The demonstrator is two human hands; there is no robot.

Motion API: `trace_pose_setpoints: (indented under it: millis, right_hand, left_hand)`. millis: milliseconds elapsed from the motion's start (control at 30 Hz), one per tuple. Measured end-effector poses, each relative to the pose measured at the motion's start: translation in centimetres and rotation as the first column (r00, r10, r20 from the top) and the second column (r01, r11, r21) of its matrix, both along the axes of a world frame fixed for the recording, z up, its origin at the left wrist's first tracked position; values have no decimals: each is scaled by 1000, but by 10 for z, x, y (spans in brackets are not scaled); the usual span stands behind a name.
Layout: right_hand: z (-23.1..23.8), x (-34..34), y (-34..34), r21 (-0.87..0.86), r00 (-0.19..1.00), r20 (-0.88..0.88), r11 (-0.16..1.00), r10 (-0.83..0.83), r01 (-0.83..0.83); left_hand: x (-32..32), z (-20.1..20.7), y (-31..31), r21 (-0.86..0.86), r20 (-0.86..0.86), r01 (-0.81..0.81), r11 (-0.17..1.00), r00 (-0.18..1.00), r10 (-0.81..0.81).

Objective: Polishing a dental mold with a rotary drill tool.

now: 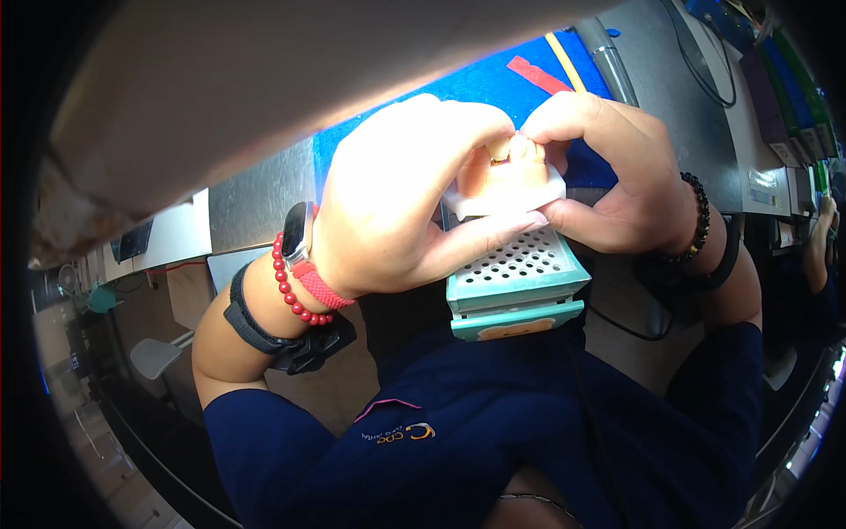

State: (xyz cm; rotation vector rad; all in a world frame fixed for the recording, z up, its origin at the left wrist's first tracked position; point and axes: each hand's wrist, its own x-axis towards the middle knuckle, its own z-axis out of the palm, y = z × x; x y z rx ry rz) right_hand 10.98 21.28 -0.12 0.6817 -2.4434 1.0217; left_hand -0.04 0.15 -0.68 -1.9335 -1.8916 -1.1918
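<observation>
Both hands hold a dental model [502, 183], with pinkish gum, pale teeth and a white base, under a bright light. My left hand [388, 189] is closed around its left side, thumb along the front of the base and fingers curled to the teeth. One tooth by those fingertips looks yellowish, with a dark edge below it. My right hand [621, 167] pinches the model's right side, index finger at the teeth and thumb at the base. Glare washes out part of the model and left hand. Just below is a teal and white box [520, 291] with a perforated top.
A blue mat [449, 75] covers the bench behind my hands, with a red strip [538, 75] and a yellow stick [564, 60] on it. A grey tube [608, 62] stands beside them. A large pale blurred shape [238, 97] crosses the upper left. Binders [784, 97] stand far right.
</observation>
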Motion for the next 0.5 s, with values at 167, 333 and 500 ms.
trace_pose_setpoints:
  millis: [167,333,500]
  right_hand:
    - [0,0,0,5,1000,-1,1000,8,-8]
    - [0,0,0,3,1000,10,1000,4,-4]
    - [-1,0,0,5,1000,4,1000,2,-2]
  left_hand:
    - [0,0,-1,-4,5,1,1000,1000,-1]
    - [0,0,0,-6,2,10,1000,1000,-10]
    - [0,0,0,-15,0,14,1000,1000,-14]
